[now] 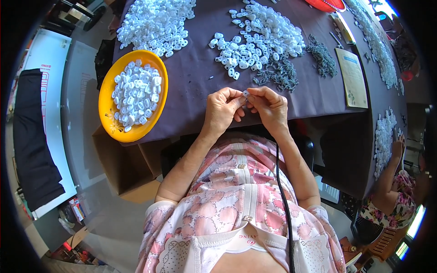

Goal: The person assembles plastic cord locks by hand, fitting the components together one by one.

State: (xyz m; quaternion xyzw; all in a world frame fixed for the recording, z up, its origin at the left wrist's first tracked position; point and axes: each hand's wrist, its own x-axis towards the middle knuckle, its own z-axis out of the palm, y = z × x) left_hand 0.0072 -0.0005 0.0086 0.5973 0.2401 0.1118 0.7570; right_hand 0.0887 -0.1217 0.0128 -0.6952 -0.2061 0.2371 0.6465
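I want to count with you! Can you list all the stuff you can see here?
small plastic piece: one, white, pinched between both hands
yellow bowl: one, holds white pieces, table's left edge
white piece heaps: several, on purple cloth
grey parts: two heaps, beside the middle heap
booklet: one, pale, table right
cardboard box: one, brown, under the bowl
co-worker's hand: one, far right
left hand: one
right hand: one

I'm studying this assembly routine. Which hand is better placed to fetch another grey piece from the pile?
Probably the right hand: the grey pile lies just beyond it, while the left hand sits nearer the yellow bowl.
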